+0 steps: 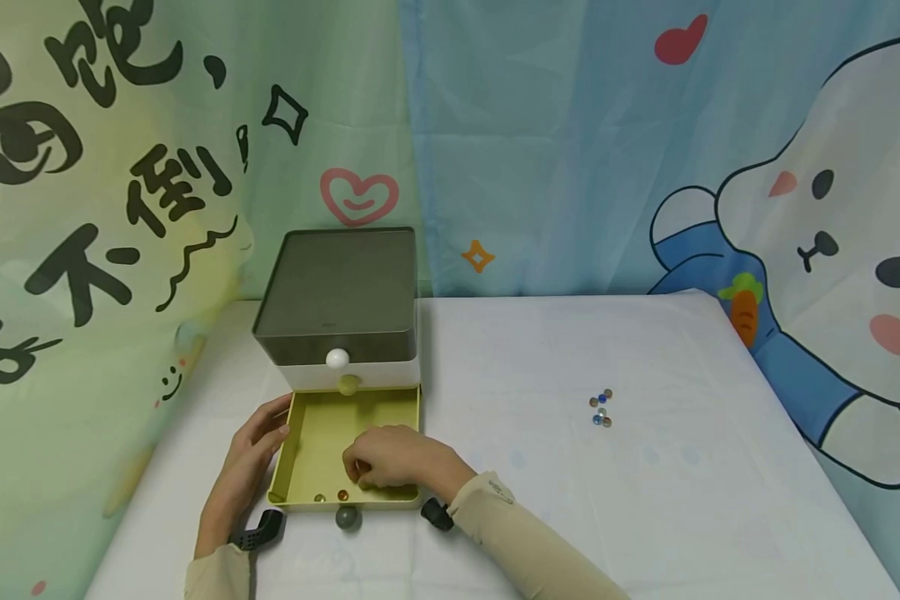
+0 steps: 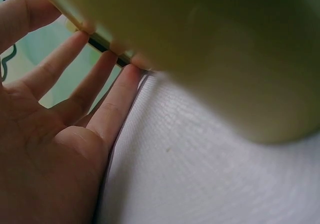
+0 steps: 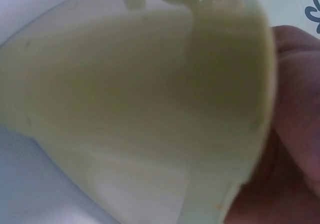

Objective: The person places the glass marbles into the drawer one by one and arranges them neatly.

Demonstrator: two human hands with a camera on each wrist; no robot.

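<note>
Drawer (image 3: 130, 93) blurred at right wrist; table beads (image 1: 602, 398) only from head; left hand (image 1: 247, 454) straight-fingered against drawer, right hand (image 1: 393, 457) curled inside, grasp unclear

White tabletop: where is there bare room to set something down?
Free: between the cabinet and the bead cluster, and right of that cluster. Crowded: the open drawer, with the right hand inside and the left hand against its side.

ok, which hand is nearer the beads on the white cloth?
Right. The right hand is inside the yellow drawer, left of the beads; the left hand is farther, at the drawer's outer left wall.
</note>
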